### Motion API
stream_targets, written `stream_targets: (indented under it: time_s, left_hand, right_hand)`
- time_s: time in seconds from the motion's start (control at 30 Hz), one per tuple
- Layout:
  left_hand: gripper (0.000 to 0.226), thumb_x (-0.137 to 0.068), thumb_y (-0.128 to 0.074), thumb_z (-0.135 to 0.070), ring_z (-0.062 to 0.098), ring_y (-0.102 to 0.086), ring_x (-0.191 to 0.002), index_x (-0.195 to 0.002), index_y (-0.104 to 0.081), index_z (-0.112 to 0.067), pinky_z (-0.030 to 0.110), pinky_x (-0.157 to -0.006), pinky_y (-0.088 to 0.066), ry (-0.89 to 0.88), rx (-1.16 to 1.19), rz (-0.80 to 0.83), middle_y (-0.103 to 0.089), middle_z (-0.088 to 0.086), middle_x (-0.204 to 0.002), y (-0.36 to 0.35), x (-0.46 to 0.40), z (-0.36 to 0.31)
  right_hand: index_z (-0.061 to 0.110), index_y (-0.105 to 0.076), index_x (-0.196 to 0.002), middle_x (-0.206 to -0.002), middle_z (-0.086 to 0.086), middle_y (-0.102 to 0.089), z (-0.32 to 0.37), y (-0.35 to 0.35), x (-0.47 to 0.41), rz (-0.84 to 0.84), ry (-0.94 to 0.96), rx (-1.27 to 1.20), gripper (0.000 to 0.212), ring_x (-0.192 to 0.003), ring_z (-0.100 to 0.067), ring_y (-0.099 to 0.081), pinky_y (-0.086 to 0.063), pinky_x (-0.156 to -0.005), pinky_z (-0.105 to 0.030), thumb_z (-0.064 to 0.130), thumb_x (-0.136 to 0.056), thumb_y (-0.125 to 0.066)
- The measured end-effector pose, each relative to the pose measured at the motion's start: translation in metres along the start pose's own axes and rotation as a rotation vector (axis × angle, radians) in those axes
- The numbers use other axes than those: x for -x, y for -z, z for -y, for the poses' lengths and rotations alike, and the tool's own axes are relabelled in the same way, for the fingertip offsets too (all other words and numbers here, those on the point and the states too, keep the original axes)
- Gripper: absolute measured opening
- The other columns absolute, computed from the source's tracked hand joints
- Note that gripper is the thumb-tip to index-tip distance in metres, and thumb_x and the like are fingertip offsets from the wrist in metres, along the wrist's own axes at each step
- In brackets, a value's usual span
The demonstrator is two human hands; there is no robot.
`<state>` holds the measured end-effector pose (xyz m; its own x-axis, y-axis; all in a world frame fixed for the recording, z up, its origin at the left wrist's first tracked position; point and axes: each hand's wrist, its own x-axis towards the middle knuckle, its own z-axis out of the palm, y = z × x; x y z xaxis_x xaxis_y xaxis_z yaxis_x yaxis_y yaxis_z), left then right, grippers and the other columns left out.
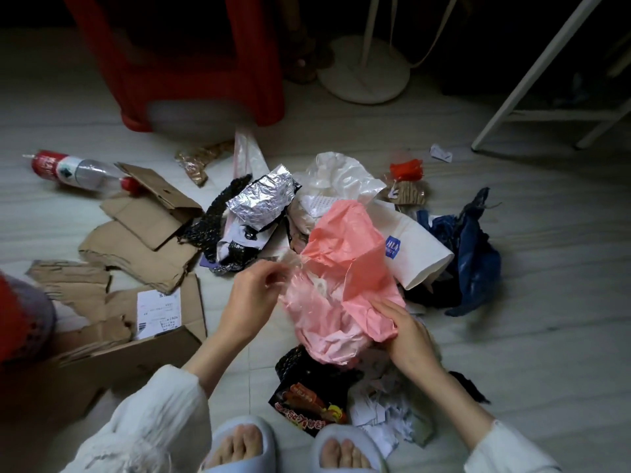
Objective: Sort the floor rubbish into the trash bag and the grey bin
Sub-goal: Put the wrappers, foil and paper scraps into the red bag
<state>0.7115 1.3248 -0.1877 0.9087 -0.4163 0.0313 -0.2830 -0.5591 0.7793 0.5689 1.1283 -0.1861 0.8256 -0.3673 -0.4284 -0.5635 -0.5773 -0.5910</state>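
Note:
A crumpled pink plastic bag [345, 268] is held up over the floor rubbish between both hands. My left hand [252, 295] pinches its thin, clear-pink edge on the left. My right hand [406, 332] grips its lower right edge. Around it lie a silver foil wrapper [263, 199], a white plastic bag [341, 175], a white folded package with a blue label [409, 254], a dark blue bag [474, 257], a black snack wrapper [307, 401] and torn paper scraps [382, 414]. No grey bin is in view.
Torn cardboard pieces [143, 240] and an opened box [112, 349] lie at the left, with a plastic bottle [82, 172] beyond. A red stool [191, 73], a white fan base [365, 73] and a white rack leg [529, 76] stand behind. My slippered feet [239, 445] are at the bottom.

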Motion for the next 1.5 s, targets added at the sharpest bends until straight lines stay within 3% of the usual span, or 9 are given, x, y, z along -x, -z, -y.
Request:
stream_targets:
  time_s: [0.07, 0.17, 0.5, 0.77, 0.87, 1.0, 1.27, 1.4, 1.5]
  left_hand:
    - [0.031, -0.074, -0.060, 0.015, 0.012, -0.063, -0.077, -0.097, -0.070, -0.004, 0.017, -0.075, -0.051, 0.051, 0.033, -0.089, -0.067, 0.001, -0.087, 0.024, 0.001, -0.006]
    - [0.031, -0.073, -0.058, 0.014, -0.003, -0.060, -0.076, -0.091, -0.069, -0.009, 0.012, -0.075, -0.048, 0.073, 0.052, -0.191, -0.068, 0.001, -0.088, 0.068, 0.004, -0.018]
    - [0.023, -0.081, -0.060, 0.003, 0.007, -0.059, -0.084, -0.099, -0.069, -0.008, -0.002, -0.072, -0.038, 0.180, 0.052, -0.609, -0.064, -0.004, -0.091, 0.220, 0.044, -0.042]
    - [0.021, -0.081, -0.056, -0.003, 0.032, -0.061, -0.098, -0.098, -0.068, -0.002, 0.036, -0.090, -0.045, 0.565, 0.062, -1.021, -0.068, 0.018, -0.101, 0.329, 0.078, 0.026]
    - [0.029, -0.082, -0.057, -0.006, 0.035, -0.056, -0.107, -0.109, -0.061, 0.003, 0.039, -0.094, -0.042, 0.721, 0.049, -1.023, -0.064, 0.022, -0.111, 0.348, 0.089, 0.050]
    - [0.062, -0.070, -0.076, -0.012, 0.028, -0.051, -0.113, -0.122, -0.046, 0.003, 0.037, -0.095, -0.039, 0.844, 0.140, -0.883, -0.056, 0.014, -0.122, 0.354, 0.097, 0.071]
    - [0.031, -0.080, -0.067, -0.008, 0.040, -0.054, -0.109, -0.107, -0.056, 0.001, 0.038, -0.091, -0.043, 1.021, 0.178, -0.962, -0.058, 0.026, -0.117, 0.347, 0.099, 0.079]
    - [0.029, -0.081, -0.062, -0.001, 0.038, -0.058, -0.108, -0.110, -0.061, 0.002, 0.036, -0.092, -0.046, 1.015, 0.324, -0.993, -0.062, 0.024, -0.116, 0.345, 0.096, 0.080]
    - [0.039, -0.075, -0.048, 0.005, 0.041, -0.061, -0.102, -0.112, -0.058, 0.000, 0.046, -0.091, -0.051, 1.013, 0.459, -0.998, -0.062, 0.027, -0.112, 0.347, 0.093, 0.092]
  right_hand:
    - [0.025, -0.050, -0.133, -0.136, 0.013, -0.046, 0.011, 0.004, 0.002, -0.037, 0.044, 0.022, 0.085, -0.131, -0.008, -0.040, -0.026, -0.106, -0.013, -0.028, -0.068, -0.032]
    - [0.025, -0.056, -0.128, -0.135, 0.005, -0.053, 0.041, 0.016, 0.007, -0.112, 0.122, 0.068, 0.075, -0.127, -0.016, -0.047, -0.033, -0.105, -0.022, -0.020, -0.070, -0.042]
    - [0.027, -0.059, -0.125, -0.130, -0.001, -0.059, 0.209, 0.051, 0.027, -0.208, 0.481, 0.138, 0.044, -0.118, -0.027, -0.054, -0.045, -0.093, -0.036, 0.006, -0.087, -0.048]
    - [0.030, -0.065, -0.113, -0.111, -0.015, -0.067, 0.350, 0.001, 0.037, -0.130, 0.633, -0.049, 0.037, -0.099, -0.038, -0.060, -0.040, -0.069, -0.034, 0.014, -0.088, -0.045]
    - [0.030, -0.065, -0.110, -0.104, -0.012, -0.068, 0.366, -0.021, 0.040, -0.099, 0.628, -0.099, 0.037, -0.091, -0.036, -0.060, -0.035, -0.064, -0.031, 0.020, -0.088, -0.037]
    - [0.029, -0.065, -0.109, -0.101, -0.010, -0.069, 0.369, -0.033, 0.043, -0.045, 0.614, -0.108, 0.036, -0.087, -0.032, -0.059, -0.035, -0.065, -0.031, 0.025, -0.090, -0.035]
    - [0.018, -0.066, -0.088, -0.086, -0.010, -0.068, 0.352, -0.029, 0.041, -0.020, 0.460, -0.138, 0.025, -0.081, -0.033, -0.060, -0.048, -0.066, -0.038, 0.013, -0.091, -0.042]
    - [0.022, -0.062, -0.074, -0.075, -0.009, -0.065, 0.348, -0.027, 0.042, -0.020, 0.440, -0.131, 0.026, -0.069, -0.029, -0.055, -0.038, -0.055, -0.031, 0.012, -0.089, -0.043]
    - [0.021, -0.060, -0.069, -0.071, -0.007, -0.062, 0.347, -0.024, 0.044, -0.012, 0.449, -0.109, 0.028, -0.064, -0.025, -0.050, -0.034, -0.052, -0.029, 0.012, -0.090, -0.043]
